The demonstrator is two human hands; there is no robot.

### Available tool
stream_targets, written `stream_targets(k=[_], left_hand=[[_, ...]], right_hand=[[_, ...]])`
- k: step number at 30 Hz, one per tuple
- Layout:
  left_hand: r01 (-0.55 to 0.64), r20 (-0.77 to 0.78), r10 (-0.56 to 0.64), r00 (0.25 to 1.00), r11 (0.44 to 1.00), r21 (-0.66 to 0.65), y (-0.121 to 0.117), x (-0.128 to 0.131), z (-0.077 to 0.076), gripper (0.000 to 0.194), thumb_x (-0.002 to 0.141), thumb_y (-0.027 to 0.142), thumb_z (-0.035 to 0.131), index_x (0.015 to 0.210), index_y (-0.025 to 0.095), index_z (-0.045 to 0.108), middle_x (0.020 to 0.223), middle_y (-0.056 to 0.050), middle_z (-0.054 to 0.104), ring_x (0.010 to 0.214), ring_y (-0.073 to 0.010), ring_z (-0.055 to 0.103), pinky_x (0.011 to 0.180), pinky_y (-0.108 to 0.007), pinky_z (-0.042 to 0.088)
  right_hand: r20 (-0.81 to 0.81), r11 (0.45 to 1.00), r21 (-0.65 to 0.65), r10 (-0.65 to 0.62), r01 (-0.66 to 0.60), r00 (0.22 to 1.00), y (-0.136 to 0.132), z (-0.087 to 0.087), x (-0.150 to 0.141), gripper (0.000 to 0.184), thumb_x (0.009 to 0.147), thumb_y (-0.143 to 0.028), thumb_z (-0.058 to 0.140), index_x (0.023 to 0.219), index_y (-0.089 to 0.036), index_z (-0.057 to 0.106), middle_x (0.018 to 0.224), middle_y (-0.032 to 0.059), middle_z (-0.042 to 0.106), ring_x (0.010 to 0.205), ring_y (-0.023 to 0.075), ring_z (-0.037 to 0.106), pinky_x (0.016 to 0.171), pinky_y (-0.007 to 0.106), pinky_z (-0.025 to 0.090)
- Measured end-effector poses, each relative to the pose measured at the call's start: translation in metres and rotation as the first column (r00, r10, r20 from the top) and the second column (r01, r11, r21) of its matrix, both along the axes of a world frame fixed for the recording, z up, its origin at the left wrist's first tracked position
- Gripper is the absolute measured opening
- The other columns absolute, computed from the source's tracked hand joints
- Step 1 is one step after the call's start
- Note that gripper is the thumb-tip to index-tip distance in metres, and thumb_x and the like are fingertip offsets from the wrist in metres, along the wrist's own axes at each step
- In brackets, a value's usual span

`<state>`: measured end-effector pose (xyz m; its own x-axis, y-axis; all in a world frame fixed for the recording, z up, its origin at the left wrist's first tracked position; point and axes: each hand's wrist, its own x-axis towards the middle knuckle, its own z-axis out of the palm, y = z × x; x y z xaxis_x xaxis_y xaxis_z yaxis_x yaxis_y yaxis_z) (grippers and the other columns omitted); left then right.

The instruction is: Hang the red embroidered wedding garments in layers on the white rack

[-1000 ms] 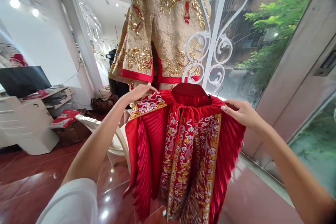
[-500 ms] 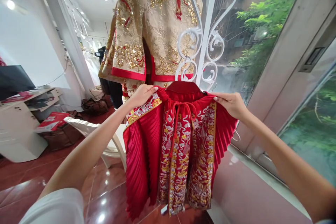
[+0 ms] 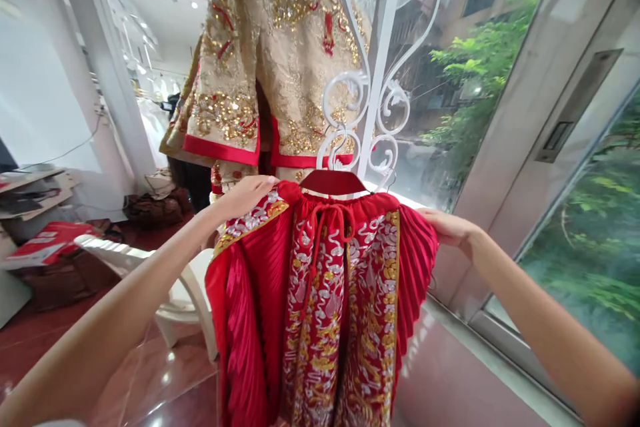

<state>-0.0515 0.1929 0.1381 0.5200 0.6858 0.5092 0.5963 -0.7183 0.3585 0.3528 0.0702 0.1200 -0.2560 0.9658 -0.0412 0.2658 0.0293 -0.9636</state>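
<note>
A red pleated skirt [image 3: 320,307] with silver and gold embroidered panels and a tied red cord at its waist hangs in front of me. Its dark red hanger [image 3: 333,182] hooks onto a white scrolled metal stand [image 3: 375,100]. My left hand [image 3: 247,195] is closed on the waistband's left end, beside an embroidered band. At the other side, my right hand [image 3: 453,227] grips the pleated edge, its fingertips hidden behind the fabric. Right behind the skirt hangs a beige jacket [image 3: 295,80] with gold sequins, red trim and a red tassel.
A white plastic chair [image 3: 185,293] stands at the left on shiny red floor tiles. Farther left are a red-and-white box [image 3: 50,243] and brown bags [image 3: 157,209]. A glass window with a metal frame [image 3: 530,147] and a low ledge [image 3: 480,360] border the right.
My view has shifted closer to the skirt and slightly to the right. My right hand has moved from the waistband corner to behind the pleats' outer edge. My left hand keeps its hold.
</note>
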Motion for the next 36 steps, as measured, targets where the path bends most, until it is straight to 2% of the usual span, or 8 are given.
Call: stream_targets(k=[3,7,16,18,23,25,30,36], left_hand=[[-0.094,-0.148,0.132,0.980,0.965,0.244,-0.013,-0.003,-0.009,0.060,0.082,0.063,0.031,0.109,0.016,0.056,0.102,-0.011,0.065,0.094,-0.0271,0.059,0.081,-0.033,0.043],[-0.201,-0.269,0.280,0.922,0.937,0.287,-0.023,0.000,-0.014,0.058,0.086,0.061,0.022,0.110,0.017,0.051,0.087,-0.009,0.065,0.082,-0.0271,0.062,0.065,-0.028,0.041],[-0.146,-0.249,0.203,0.947,0.962,0.230,-0.023,0.003,-0.009,0.052,0.088,0.057,0.023,0.097,0.017,0.055,0.075,-0.006,0.062,0.071,-0.0237,0.059,0.060,-0.026,0.036],[-0.084,-0.213,0.121,0.970,0.981,0.174,-0.023,0.005,-0.009,0.051,0.088,0.057,0.024,0.083,0.017,0.055,0.069,-0.004,0.060,0.064,-0.0190,0.055,0.059,-0.025,0.036],[0.016,-0.114,-0.011,0.993,0.999,0.043,-0.027,0.012,-0.009,0.049,0.085,0.057,0.029,0.058,0.018,0.042,0.054,0.002,0.047,0.051,-0.0112,0.040,0.052,-0.023,0.031],[0.004,-0.090,-0.001,0.996,0.999,0.041,-0.030,0.013,-0.009,0.049,0.085,0.057,0.031,0.056,0.018,0.040,0.052,0.002,0.045,0.049,-0.0109,0.038,0.051,-0.024,0.030],[-0.129,-0.085,0.137,0.987,0.987,0.098,-0.038,0.009,-0.009,0.048,0.086,0.054,0.034,0.056,0.018,0.046,0.050,0.000,0.046,0.047,-0.0128,0.041,0.050,-0.026,0.029],[-0.118,-0.168,0.149,0.974,0.976,0.180,-0.035,0.001,-0.003,0.047,0.087,0.052,0.033,0.068,0.018,0.057,0.057,-0.002,0.054,0.054,-0.0157,0.049,0.055,-0.025,0.031]], right_hand=[[0.053,0.996,0.083,0.033,-0.037,0.998,0.002,-0.013,0.008,0.041,0.074,-0.054,0.059,0.089,-0.018,0.067,0.082,0.0056,0.069,0.071,0.0177,0.063,0.068,0.032,0.052],[0.131,0.972,0.235,-0.020,-0.012,0.991,0.000,-0.024,0.002,0.046,0.079,-0.062,0.046,0.087,-0.021,0.066,0.076,0.0047,0.068,0.069,0.0188,0.061,0.064,0.033,0.052],[0.191,0.831,0.530,-0.312,0.170,0.931,-0.014,-0.011,0.000,0.047,0.076,-0.062,0.049,0.068,-0.018,0.061,0.053,-0.0004,0.053,0.047,0.0123,0.044,0.044,0.024,0.034],[0.247,0.712,0.674,-0.468,0.197,0.848,-0.019,-0.004,-0.006,0.041,0.077,-0.055,0.052,0.064,-0.017,0.061,0.052,-0.0003,0.050,0.047,0.0119,0.043,0.044,0.024,0.031],[0.133,0.135,0.991,-0.931,-0.018,0.341,-0.028,-0.010,-0.015,0.032,0.086,-0.032,0.042,0.066,-0.018,0.064,0.061,0.0044,0.057,0.054,0.0133,0.049,0.049,0.025,0.032],[0.064,0.036,0.987,-0.982,-0.159,0.176,-0.031,-0.024,-0.014,0.027,0.087,-0.026,0.042,0.083,-0.019,0.068,0.066,0.0060,0.062,0.055,0.0138,0.051,0.049,0.026,0.033],[0.079,0.022,0.943,-0.984,-0.332,0.160,-0.038,-0.068,-0.016,0.031,0.087,-0.017,0.047,0.113,-0.023,0.063,0.079,0.0063,0.067,0.057,0.0158,0.055,0.057,0.030,0.039],[0.323,0.254,0.944,-0.836,-0.209,0.443,-0.044,-0.071,-0.028,0.033,0.091,-0.019,0.038,0.112,-0.021,0.063,0.103,0.0093,0.065,0.087,0.0219,0.062,0.075,0.032,0.047]])
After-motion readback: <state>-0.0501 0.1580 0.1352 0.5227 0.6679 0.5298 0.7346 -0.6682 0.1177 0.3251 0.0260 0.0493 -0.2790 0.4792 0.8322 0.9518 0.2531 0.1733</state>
